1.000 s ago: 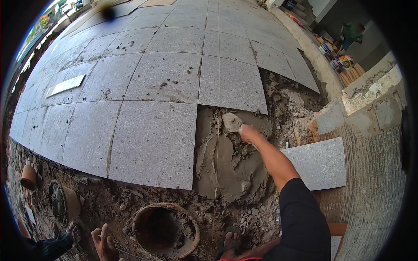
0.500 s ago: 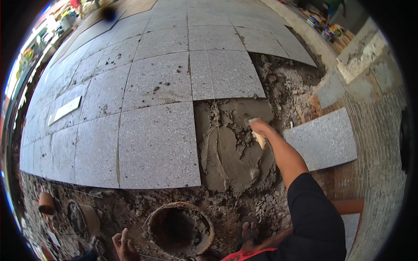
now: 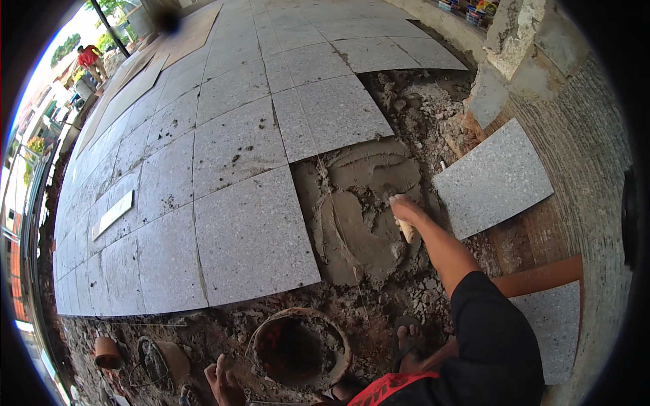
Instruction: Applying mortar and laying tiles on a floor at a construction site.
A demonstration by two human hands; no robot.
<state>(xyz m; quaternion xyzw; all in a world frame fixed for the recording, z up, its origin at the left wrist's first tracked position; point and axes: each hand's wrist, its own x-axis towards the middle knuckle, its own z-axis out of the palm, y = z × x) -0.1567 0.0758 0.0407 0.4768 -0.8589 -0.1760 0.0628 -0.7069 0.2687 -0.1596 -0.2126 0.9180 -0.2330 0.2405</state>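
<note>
My right hand (image 3: 404, 209) is closed round the pale handle (image 3: 407, 232) of a trowel, low over the wet grey mortar bed (image 3: 369, 237). The trowel's blade is hardly visible against the mortar. Smoothed patches and rough ridges mark the bed, and a thin string (image 3: 346, 247) crosses it. Beside the bed on the left lies a large speckled grey tile (image 3: 254, 237). My left hand (image 3: 225, 384) hangs at the lower edge, fingers loosely bent and apart, nothing seen in it. Close to it stands a mortar-crusted bucket (image 3: 344, 345) with some mortar inside.
Laid tiles stretch away to the far left, with a white strip (image 3: 114, 214) on them. To the right lie a loose tile (image 3: 497, 179) and another tile (image 3: 552, 331). A tipped bucket (image 3: 175, 362) and a small brown pot (image 3: 108, 352) sit lower left. Far off, a person (image 3: 90, 59) stands.
The view has turned, so the tiles appear tilted. My right hand with the trowel has come slightly nearer, and the far part of the mortar shows fresh curved ridges.
</note>
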